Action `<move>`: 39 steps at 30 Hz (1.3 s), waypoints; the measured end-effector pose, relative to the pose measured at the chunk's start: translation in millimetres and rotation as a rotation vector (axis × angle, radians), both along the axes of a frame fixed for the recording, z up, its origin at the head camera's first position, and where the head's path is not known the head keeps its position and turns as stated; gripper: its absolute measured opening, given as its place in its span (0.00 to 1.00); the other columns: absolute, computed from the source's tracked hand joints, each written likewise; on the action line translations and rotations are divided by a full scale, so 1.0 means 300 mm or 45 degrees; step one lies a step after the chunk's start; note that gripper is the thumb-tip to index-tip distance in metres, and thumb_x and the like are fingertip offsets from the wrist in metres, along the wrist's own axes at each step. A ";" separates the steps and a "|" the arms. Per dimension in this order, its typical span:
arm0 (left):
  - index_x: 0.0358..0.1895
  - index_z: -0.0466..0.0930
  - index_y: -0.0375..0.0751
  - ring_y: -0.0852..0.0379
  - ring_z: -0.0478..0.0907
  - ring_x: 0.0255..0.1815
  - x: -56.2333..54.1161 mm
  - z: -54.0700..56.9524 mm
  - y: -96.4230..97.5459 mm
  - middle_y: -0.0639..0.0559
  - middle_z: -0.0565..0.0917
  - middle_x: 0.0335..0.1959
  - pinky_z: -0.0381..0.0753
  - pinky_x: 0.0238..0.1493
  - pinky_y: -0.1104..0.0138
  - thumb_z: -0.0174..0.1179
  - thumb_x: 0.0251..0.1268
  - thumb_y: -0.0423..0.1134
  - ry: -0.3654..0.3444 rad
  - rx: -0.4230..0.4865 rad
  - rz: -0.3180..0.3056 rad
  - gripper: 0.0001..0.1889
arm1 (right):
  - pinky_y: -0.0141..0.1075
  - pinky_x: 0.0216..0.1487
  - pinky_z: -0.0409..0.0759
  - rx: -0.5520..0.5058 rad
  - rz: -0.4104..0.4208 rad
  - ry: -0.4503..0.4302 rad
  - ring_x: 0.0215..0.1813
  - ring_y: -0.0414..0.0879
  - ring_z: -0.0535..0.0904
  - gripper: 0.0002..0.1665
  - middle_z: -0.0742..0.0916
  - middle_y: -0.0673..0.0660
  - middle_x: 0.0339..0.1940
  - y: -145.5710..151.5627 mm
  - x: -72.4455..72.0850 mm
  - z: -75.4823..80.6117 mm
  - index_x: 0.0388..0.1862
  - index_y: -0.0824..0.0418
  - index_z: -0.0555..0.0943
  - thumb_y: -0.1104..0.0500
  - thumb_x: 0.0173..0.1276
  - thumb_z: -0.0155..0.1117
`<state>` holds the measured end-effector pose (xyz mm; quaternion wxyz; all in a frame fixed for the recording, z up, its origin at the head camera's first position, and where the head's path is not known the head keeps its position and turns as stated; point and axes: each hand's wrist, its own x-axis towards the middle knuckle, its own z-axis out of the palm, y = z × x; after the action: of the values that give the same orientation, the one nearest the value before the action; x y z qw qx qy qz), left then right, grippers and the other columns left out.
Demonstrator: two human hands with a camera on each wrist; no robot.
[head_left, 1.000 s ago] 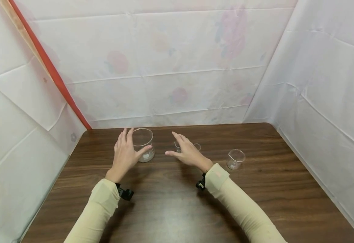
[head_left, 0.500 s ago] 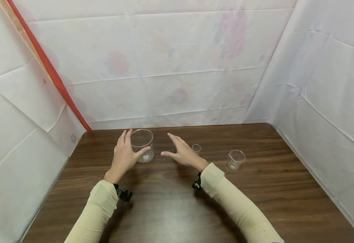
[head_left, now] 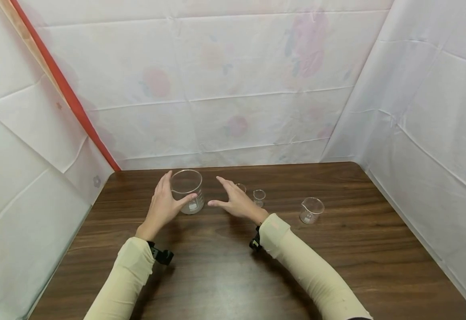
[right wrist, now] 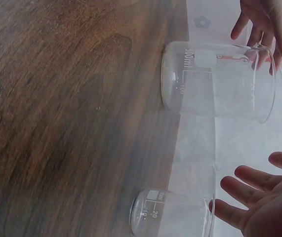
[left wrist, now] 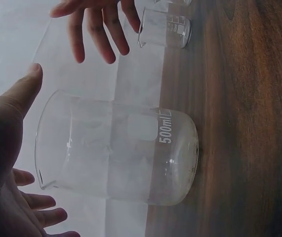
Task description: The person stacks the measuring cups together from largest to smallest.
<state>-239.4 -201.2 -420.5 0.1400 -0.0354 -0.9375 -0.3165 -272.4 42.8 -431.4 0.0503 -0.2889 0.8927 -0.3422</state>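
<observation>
A large clear glass beaker point(head_left: 193, 204) marked 500ml stands upright near the back of the table. My left hand point(head_left: 162, 205) is beside its left side, thumb spread across the near side and fingers extended near the rim. In the left wrist view nothing is gripped, and the glass of the large beaker point(left wrist: 121, 148) shows beyond the thumb. My right hand point(head_left: 236, 201) is held up to the right of the beaker, fingers spread and thumb pointing at it, with a gap between. Partly hidden behind that hand is a smaller beaker point(head_left: 241, 187).
A very small beaker point(head_left: 259, 198) stands just right of my right hand. Farther right on the brown wooden table point(head_left: 225, 275) is another small beaker point(head_left: 311, 210). White patterned sheeting point(head_left: 233, 89) hangs behind the table and along both sides.
My right hand has moved left, closer to the large beaker, uncovering the very small beaker and a bit of rim behind it. The left hand has shifted only slightly; the beakers stay put.
</observation>
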 end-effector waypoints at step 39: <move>0.77 0.38 0.34 0.34 0.59 0.74 -0.057 -0.070 -0.033 0.31 0.61 0.73 0.63 0.68 0.39 0.68 0.56 0.58 -0.132 0.267 -0.075 0.59 | 0.54 0.76 0.58 0.133 -0.016 0.019 0.79 0.57 0.56 0.57 0.62 0.59 0.79 -0.113 -0.006 0.010 0.80 0.57 0.49 0.32 0.63 0.62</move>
<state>-256.6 -210.9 -441.5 0.0849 -0.0319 -0.9038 -0.4183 -274.2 8.8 -428.3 0.0564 -0.2827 0.9116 -0.2932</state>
